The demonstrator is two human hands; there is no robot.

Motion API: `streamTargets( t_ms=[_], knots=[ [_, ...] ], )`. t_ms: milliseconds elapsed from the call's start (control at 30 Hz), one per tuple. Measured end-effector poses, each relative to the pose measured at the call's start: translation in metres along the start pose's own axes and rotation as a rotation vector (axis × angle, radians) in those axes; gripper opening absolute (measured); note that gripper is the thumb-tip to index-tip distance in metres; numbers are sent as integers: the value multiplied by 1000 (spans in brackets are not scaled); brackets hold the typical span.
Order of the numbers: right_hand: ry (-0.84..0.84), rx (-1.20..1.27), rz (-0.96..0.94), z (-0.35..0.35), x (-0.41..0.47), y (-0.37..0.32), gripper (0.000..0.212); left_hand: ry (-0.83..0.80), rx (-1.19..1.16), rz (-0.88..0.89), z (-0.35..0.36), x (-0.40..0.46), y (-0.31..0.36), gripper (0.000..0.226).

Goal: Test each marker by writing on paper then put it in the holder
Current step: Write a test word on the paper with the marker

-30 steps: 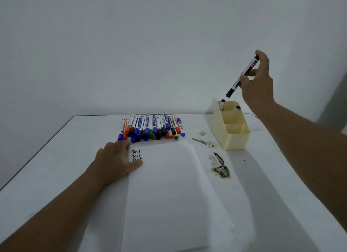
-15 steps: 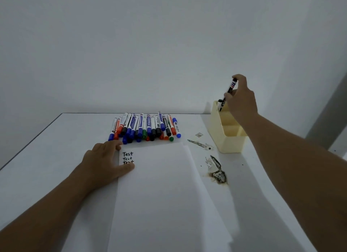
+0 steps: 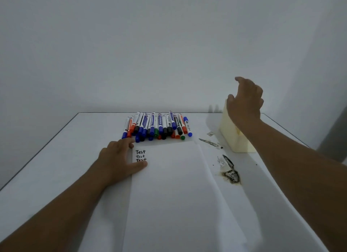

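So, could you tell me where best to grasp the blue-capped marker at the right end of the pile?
Pinch the blue-capped marker at its white mid-barrel, coming from above and the right: it lies flat, its right side is clear, and the pile crowds its left.

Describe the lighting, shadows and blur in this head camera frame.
Head view: dim, flat, bluish light, no glare. The right hand above the holder is slightly motion-blurred and throws a faint shadow on the wall. The left hand on the paper is sharper, and the word "Test" reads clearly. Wide-angle distortion bows the table edges.
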State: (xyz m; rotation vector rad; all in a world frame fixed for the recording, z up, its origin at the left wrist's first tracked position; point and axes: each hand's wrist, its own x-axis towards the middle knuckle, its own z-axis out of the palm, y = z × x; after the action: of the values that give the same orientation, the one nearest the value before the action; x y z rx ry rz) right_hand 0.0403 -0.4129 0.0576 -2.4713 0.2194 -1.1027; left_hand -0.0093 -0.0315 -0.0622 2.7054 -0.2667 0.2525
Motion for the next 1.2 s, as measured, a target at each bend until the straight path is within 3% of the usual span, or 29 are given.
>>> streamTargets(
  t_ms=[100, 233, 433, 567, 700, 800, 1000, 1200],
  knots=[
    [-83, 271, -22, 6, -21, -36, 53, -20, -6, -32, -1, -1, 2, 96],
    [-339, 680, 103, 18, -71, -84, 46, 2, -11, -38, -3, -3, 2, 95],
    [-566, 818, 311, 54, -145, -97, 28, 27, -16, -5, -6, -7, 7, 88],
    [-545, 862, 447, 58, -155, -85, 19, 40, -155, -35, -8, -8, 4, 78],
    [-558, 921, 486, 59, -154, -83, 14, 173, -382, -198, -17, 2, 0, 45],
    [-578, 931, 471, 62, -155, -83, 13, 229, -262, -204, -28, 15, -10, 41],
    [-595, 945, 447, 63, -153, -81, 12, 86, -109, -147, -37, 39, -21, 35],
    [-597, 969, 466, 65, -151, -80, 11, 97, -61, -301, -36, 48, -16, 26]
  ],
)
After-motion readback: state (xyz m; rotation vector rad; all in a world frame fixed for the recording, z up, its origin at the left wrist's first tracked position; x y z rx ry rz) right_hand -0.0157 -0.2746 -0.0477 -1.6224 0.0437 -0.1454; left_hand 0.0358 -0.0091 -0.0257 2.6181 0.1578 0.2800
